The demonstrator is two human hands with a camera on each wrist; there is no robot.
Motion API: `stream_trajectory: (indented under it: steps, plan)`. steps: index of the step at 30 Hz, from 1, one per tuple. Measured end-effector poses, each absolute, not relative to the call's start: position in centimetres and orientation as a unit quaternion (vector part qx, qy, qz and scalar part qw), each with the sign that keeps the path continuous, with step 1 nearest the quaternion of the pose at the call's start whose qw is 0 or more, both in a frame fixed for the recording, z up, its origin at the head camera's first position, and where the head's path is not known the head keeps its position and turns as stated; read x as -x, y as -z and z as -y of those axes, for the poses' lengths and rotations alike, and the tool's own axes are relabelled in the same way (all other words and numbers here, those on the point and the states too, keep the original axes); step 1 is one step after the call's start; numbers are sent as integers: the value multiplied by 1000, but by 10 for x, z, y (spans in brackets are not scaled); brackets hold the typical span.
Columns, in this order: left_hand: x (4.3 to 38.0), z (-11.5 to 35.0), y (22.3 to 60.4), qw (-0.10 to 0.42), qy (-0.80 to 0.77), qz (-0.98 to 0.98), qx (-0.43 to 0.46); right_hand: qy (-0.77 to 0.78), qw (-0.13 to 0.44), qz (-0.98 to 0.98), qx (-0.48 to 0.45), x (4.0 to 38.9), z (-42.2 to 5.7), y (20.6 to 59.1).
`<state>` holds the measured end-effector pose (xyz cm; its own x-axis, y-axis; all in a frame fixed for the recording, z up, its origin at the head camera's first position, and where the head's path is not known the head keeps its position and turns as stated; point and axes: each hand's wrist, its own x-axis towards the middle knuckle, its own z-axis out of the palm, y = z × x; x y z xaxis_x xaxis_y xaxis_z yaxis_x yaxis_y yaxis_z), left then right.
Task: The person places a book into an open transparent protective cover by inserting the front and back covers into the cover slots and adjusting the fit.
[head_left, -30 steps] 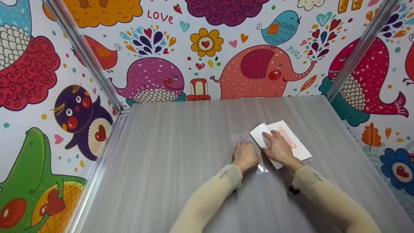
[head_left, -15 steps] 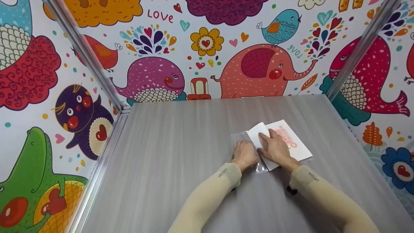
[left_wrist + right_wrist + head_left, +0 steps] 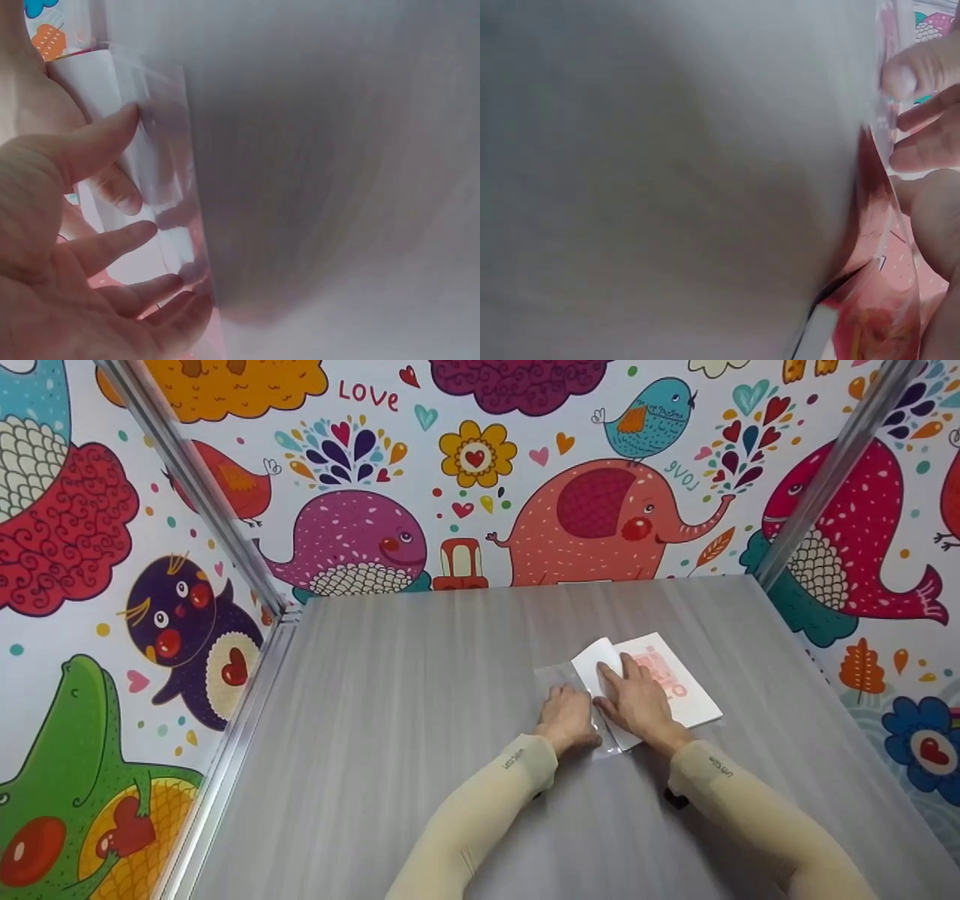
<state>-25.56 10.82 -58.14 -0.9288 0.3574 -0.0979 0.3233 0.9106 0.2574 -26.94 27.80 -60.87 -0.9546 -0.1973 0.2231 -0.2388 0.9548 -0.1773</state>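
Note:
A book (image 3: 694, 699) lies open on the table, its white page printed in red. Its white left leaf (image 3: 593, 657) stands partly raised at the far corner. Clear plastic film (image 3: 553, 675) sticks out past that leaf on the left. My left hand (image 3: 568, 717) rests on the film; the left wrist view shows its thumb and loosely bent fingers touching the plastic (image 3: 169, 135). With spread fingers, my right hand (image 3: 639, 702) presses on the white leaf close to the fold. In the right wrist view, a colourful red cover (image 3: 874, 330) shows through the film.
The grey wood-grain table (image 3: 390, 720) stretches out around the book. Metal rails (image 3: 225, 765) run along its left side, and walls with cartoon animals (image 3: 592, 532) rise behind and beside it.
My right hand has slid a little left along with the white leaf, which now covers more of the film. The left hand stays almost in place on the plastic.

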Motion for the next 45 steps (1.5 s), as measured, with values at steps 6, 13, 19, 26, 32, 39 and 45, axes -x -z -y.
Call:
stream_trajectory:
  steps: [6, 13, 19, 26, 32, 39, 45]
  plan:
    - [256, -108, 581, 78, -113, -973, -184, -112, 105, 981, -119, 271, -279, 610]
    - [258, -108, 585, 79, -114, -973, -186, -126, 120, 978, -119, 273, -275, 614]
    - [256, -108, 582, 78, -112, -971, -195, -131, 137, 977, -101, 272, -275, 615]
    - [256, -107, 586, 73, -125, -970, -193, -141, 172, 972, -80, 270, -263, 620]
    - [255, -106, 586, 64, -124, -972, -188, -114, 160, 974, -109, 266, -259, 615]
    - [251, -106, 586, 68, -108, -974, -185, -103, 115, 983, -104, 252, -271, 602]
    - [250, -102, 587, 84, -115, -974, -178, -96, 79, 987, -103, 245, -277, 599]
